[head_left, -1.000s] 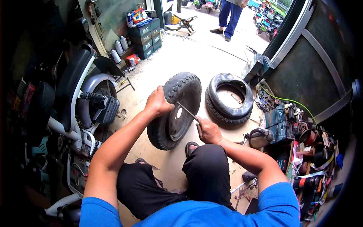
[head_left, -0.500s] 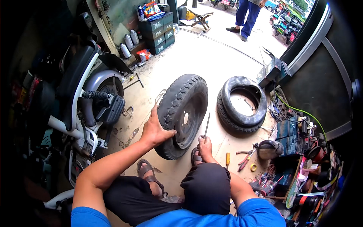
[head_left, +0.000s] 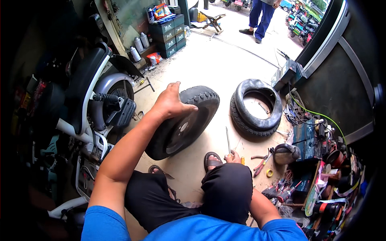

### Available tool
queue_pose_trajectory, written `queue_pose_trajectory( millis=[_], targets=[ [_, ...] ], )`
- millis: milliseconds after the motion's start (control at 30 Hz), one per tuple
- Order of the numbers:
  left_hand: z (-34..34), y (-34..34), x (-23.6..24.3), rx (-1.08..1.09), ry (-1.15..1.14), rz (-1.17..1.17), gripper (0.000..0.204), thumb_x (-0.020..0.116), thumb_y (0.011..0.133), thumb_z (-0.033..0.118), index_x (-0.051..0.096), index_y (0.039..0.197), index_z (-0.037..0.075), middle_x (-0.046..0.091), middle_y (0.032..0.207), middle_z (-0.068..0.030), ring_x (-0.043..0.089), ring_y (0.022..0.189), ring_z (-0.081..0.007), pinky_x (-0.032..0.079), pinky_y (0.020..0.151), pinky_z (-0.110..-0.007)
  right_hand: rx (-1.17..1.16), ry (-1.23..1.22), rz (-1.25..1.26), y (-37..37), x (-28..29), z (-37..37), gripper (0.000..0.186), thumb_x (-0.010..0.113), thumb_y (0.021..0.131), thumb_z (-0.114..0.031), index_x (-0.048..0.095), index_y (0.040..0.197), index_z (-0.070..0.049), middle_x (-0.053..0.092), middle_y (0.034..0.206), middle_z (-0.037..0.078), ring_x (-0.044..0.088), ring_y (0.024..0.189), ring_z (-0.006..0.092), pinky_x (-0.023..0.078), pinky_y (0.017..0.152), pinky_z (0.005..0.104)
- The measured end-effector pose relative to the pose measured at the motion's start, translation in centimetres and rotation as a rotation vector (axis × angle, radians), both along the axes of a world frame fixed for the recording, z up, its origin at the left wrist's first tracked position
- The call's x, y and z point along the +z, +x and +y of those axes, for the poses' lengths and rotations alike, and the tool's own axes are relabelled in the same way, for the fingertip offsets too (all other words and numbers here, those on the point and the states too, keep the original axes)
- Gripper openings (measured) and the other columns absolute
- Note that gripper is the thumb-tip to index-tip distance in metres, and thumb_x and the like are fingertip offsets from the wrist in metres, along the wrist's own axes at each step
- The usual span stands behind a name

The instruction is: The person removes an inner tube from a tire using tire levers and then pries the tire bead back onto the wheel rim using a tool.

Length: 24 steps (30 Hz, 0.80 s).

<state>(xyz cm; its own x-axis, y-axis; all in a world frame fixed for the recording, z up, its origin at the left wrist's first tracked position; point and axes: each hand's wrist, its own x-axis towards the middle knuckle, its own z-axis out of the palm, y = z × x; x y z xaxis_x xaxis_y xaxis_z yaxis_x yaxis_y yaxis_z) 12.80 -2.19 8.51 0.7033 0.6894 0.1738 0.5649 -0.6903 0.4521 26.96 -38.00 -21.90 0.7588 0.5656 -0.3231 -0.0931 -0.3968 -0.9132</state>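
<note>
Fingers spread, my left hand (head_left: 171, 103) touches the wheel (head_left: 189, 119) — my right hand (head_left: 232, 157) pinches a screwdriver (head_left: 228, 140), well inside the floor's (head_left: 193, 176) edges.

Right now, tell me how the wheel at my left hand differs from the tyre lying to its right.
The wheel is tilted up on edge, with your left hand at its upper side; the loose tyre lies flat, with no hand on it.
The wheel has a disc filling its centre; the loose tyre's middle is open, showing floor.
The loose tyre has a smooth black ring on top; the wheel has none.
Both are dark, round and treaded.
</note>
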Motion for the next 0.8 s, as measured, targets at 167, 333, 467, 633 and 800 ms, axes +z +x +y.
queue_pose_trajectory(
  millis=[167,333,467,633,800],
  targets=[
    [0.8,-6.4,-0.7,-0.037,-0.008,0.252,0.119,0.096,0.06,0.043,0.038,0.153,-0.005,0.056,0.141,-0.0282,0.056,0.132,-0.0422,0.047,0.112,-0.045,0.076,0.107,-0.119,2.4,8.3,-1.1,0.053,0.071,0.097,-0.013,0.056,0.145,0.004,0.074,0.105,0.011,0.069,0.092,0.0179,0.055,0.085,0.031],
    [-2.4,-5.9,-0.7,0.002,-0.008,0.225,0.116,0.095,0.062,0.039,0.038,0.156,0.002,0.056,0.141,-0.0262,0.056,0.131,-0.0424,0.048,0.111,-0.046,0.41,0.17,-0.392,2.5,21.7,1.0,0.043,0.073,0.097,-0.013,0.066,0.137,-0.001,0.077,0.1,0.013,0.072,0.088,0.0179,0.057,0.081,0.0334],
    [-3.4,-5.1,-0.2,0.063,-0.045,0.281,0.109,0.091,0.065,0.032,0.037,0.158,0.009,0.061,0.132,-0.0259,0.063,0.12,-0.0423,0.052,0.104,-0.047,0.804,0.089,-0.859,1.5,29.8,4.8,0.035,0.071,0.094,-0.016,0.072,0.129,-0.014,0.073,0.095,0.019,0.072,0.084,0.0357,0.058,0.076,0.0412],
    [-3.3,-4.4,-0.8,0.045,-0.004,0.287,0.096,0.086,0.069,0.024,0.041,0.152,0.005,0.067,0.122,-0.0261,0.067,0.113,-0.044,0.054,0.1,-0.048,0.892,-0.078,-1.025,0.4,33.4,8.0,0.031,0.067,0.095,-0.018,0.074,0.125,-0.01,0.073,0.089,0.021,0.072,0.083,0.0374,0.058,0.076,0.0465],
    [-3.2,-3.7,-1.1,0.024,0.012,0.277,0.084,0.081,0.07,0.018,0.047,0.146,0.002,0.07,0.112,-0.0262,0.069,0.106,-0.0438,0.056,0.094,-0.049,0.967,-0.358,-1.011,-0.2,37.1,11.3,0.029,0.06,0.097,-0.017,0.077,0.119,-0.011,0.073,0.093,0.023,0.073,0.09,0.0393,0.058,0.082,0.0501]
  ],
)
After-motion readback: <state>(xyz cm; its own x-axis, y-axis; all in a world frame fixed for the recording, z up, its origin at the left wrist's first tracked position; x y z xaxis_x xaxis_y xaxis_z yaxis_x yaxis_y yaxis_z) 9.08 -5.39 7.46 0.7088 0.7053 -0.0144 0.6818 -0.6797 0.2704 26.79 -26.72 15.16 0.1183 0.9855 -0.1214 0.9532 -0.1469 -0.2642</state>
